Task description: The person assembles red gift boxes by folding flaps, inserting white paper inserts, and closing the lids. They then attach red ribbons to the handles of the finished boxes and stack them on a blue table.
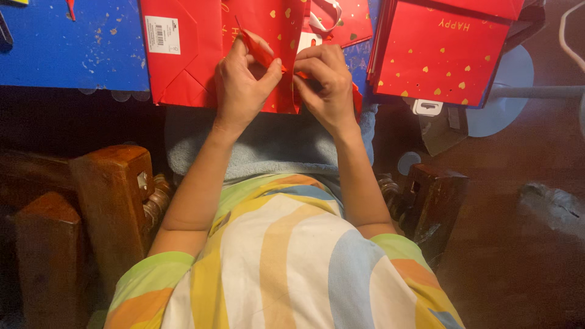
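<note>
Closest to me: my lap under a striped shirt (286, 262) in yellow, white, orange and blue, with a grey-blue towel (268, 146) spread over my knees.
Either side: dark wooden chair arms, 1 at my left (116, 183) and 1 at my right (436, 195).
Left hand (244, 79): fingers curled and pinched shut on a narrow red paper strip (259, 52), thumb pressing it from below.
Right hand (326, 82): fingers bent in and closed on the same strip just beside the left, knuckles up; what the fingertips do underneath I cannot tell.
Thing in hand: the strip lies against the flat red gift bag (201, 49) with gold hearts, which rests on the edge of the blue table (73, 49) and hangs toward my knees.
Step, as I judge it: I am folding or pressing the strip along the bag's middle crease, about midway through shaping this 1 bag.
Next move calls for: both thumbs holding even pressure so the crease runs straight and the thin paper does not tear.
Farther off: a white ribbon handle (323, 18) above my right hand, then a stack of finished red bags (442, 55) to the right.
Farthest: a white plastic hook (426, 108) under that stack, and a dim brown floor (518, 244).
</note>
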